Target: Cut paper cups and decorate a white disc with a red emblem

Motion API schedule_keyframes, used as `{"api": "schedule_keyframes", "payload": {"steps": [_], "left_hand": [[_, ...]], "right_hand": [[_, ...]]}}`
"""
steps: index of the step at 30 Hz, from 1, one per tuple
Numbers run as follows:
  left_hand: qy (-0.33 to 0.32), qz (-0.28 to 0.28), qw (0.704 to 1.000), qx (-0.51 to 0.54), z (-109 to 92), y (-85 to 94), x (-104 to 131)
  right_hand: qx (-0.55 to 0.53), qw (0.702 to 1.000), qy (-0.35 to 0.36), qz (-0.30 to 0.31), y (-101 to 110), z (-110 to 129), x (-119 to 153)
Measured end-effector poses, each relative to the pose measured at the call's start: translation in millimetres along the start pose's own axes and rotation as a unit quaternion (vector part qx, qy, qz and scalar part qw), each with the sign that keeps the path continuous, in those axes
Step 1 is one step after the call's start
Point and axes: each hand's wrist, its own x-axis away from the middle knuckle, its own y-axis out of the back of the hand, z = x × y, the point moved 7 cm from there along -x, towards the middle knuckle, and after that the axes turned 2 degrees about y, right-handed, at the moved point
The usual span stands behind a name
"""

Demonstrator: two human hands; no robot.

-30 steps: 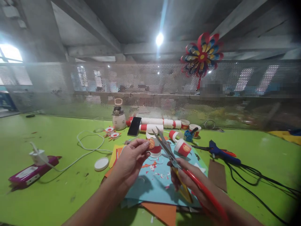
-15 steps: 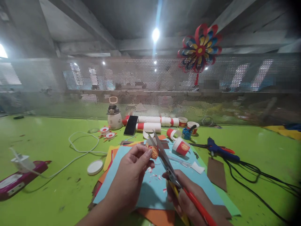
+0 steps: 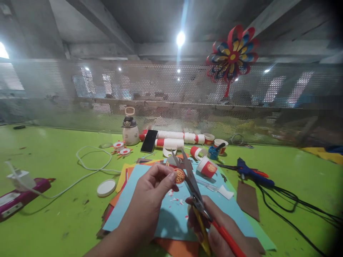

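Observation:
Between the thumb and fingers of my left hand (image 3: 154, 194) is a small round red paper cutout (image 3: 179, 176) with a gold pattern. My right hand (image 3: 214, 221) grips scissors (image 3: 197, 200) with one red and one yellow handle. Their blades are parted and point up and away, right beside the cutout's right edge. Both hands are above a light blue paper sheet (image 3: 128, 210), where small red and white scraps (image 3: 175, 200) lie. A red and white paper cup (image 3: 207, 167) with a similar gold emblem lies tilted just beyond the scissors.
A blue glue gun (image 3: 254, 175) with black cable lies right. White paper rolls (image 3: 171, 135), a phone (image 3: 149, 141) and a bottle (image 3: 130, 130) stand along the back. Left are a white lid (image 3: 106, 187), a white cable (image 3: 91, 175) and a purple power strip (image 3: 24, 198).
The scissor blades have opened wider at the cutout. My left hand and the cutout have shifted slightly right, and more of the cutout's face shows. The whole view has moved a little.

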Motion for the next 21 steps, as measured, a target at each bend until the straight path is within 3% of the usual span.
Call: {"api": "schedule_keyframes", "payload": {"steps": [21], "left_hand": [[-0.006,0.001,1.0,0.002,-1.4,0.4,0.7]], "right_hand": [[0.039,0.999,-0.004,-0.022,-1.2,4.3,2.7]]}}
